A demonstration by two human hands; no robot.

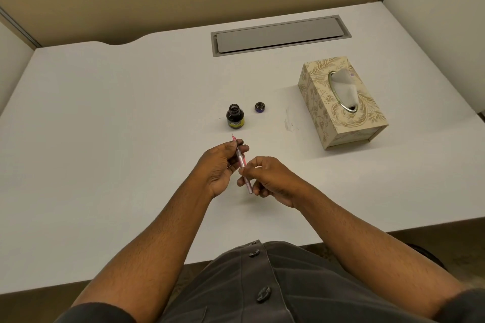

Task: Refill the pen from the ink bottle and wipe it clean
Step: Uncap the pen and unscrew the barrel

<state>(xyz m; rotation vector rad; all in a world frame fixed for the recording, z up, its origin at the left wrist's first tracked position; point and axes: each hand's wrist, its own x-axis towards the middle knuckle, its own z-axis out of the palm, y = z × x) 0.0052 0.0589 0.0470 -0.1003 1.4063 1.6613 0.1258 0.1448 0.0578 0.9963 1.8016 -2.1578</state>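
Observation:
A slim pink pen [241, 161] is held above the white desk [105, 126], its nib pointing away from me toward the ink bottle. My left hand [223, 165] pinches its front part near the nib. My right hand [267, 178] grips the rear part of the barrel. The small dark ink bottle [235, 116] stands uncapped just beyond the nib, apart from it. Its cap [259, 107] lies to the right of the bottle, open side up.
A patterned tissue box [338, 113] with a tissue sticking out stands at the right. A faint smear [288, 119] marks the desk between cap and box. A grey cable hatch [278, 35] is set into the desk at the back. Partition walls enclose the desk.

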